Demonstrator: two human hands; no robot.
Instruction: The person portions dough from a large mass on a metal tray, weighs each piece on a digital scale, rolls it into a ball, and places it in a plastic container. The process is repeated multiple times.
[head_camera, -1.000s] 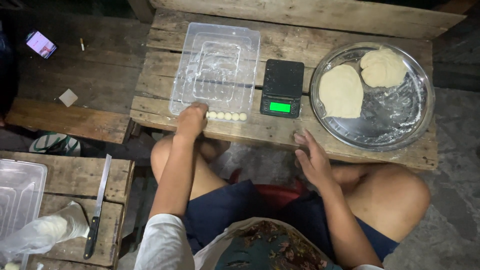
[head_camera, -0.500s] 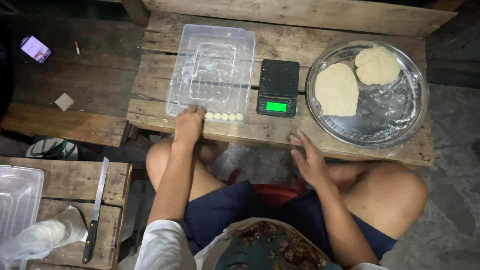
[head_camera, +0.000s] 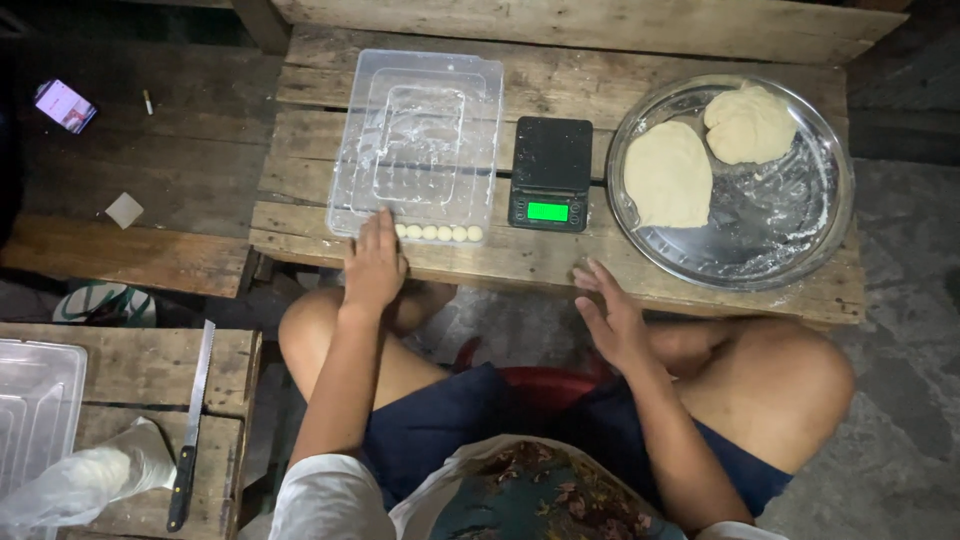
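My left hand (head_camera: 374, 262) rests at the near edge of a clear plastic tray (head_camera: 420, 140) on the wooden table (head_camera: 540, 262), its fingers beside a row of several small dough balls (head_camera: 438, 233). My right hand (head_camera: 612, 315) hovers open at the table's front edge, holding nothing, below a small black scale (head_camera: 551, 173) with a lit green display. A round metal pan (head_camera: 740, 200) at the right holds two flat pieces of pale dough (head_camera: 668, 173).
A lower wooden bench at the left carries a knife (head_camera: 190, 430), a clear bag of flour (head_camera: 75, 485) and another clear tray (head_camera: 30, 410). A phone (head_camera: 65, 105) lies on the far left boards. My bare knees sit under the table.
The view has shifted slightly. My left hand stays at the tray's near edge and my right hand stays open at the table front.
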